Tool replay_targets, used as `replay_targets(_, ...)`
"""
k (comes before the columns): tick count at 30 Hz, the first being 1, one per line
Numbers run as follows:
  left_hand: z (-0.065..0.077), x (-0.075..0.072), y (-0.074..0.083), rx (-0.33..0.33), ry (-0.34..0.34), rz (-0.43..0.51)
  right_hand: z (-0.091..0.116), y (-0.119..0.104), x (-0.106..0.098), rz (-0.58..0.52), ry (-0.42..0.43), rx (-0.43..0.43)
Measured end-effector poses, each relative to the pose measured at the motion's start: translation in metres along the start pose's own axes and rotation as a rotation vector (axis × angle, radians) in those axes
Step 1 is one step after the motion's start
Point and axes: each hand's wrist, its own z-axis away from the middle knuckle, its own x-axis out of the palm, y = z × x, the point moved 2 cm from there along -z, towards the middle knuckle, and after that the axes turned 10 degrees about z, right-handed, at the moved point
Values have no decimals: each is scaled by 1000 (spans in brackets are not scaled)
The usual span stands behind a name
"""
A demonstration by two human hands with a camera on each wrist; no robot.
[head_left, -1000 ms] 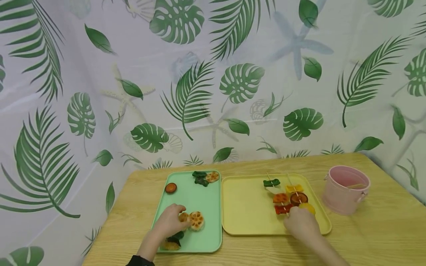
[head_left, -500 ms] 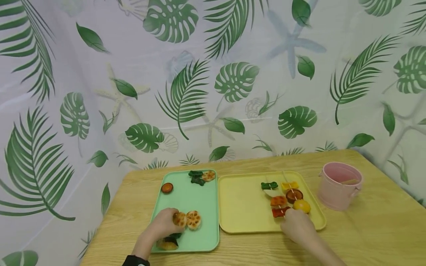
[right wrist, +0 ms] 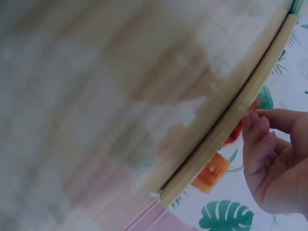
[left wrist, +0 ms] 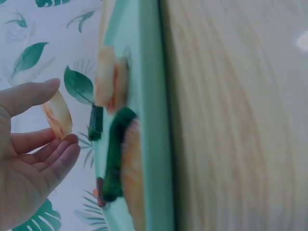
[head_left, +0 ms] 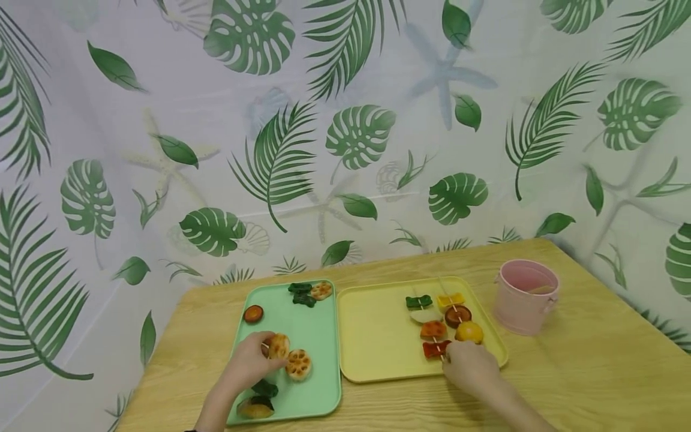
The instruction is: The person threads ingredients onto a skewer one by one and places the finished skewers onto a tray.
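Note:
My left hand pinches a browned lotus root slice between thumb and fingers, above the green tray. In the left wrist view the held slice appears edge-on, apart from the tray. A second lotus root slice lies just right of it. My right hand, at the front of the yellow tray, pinches the lower end of a skewer. That skewer bears green, white, orange and red pieces. Its tip inside the fingers is hidden. In the right wrist view the fingers meet near the tray rim.
Another skewer with yellow pieces and a mushroom lies alongside. Dark green pieces, a lotus slice, a round brown piece and a browned piece lie on the green tray. A pink bucket stands at right.
My left hand has taken hold of the left lotus root slice and raised it away from the other one. My right hand stays at the skewer's end. The head view has turned rightward.

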Motion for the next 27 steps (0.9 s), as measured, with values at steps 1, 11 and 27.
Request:
replay_targets(1, 0, 1, 3, 9, 3, -1, 2, 3, -2, -21, 17, 1)
replay_targets(11, -1, 17, 27, 92, -16, 9, 20, 84, -59, -321, 707, 250)
replay_targets(27, 2, 27, 27, 149, -56, 20, 1, 111, -68, -241, 805, 156)
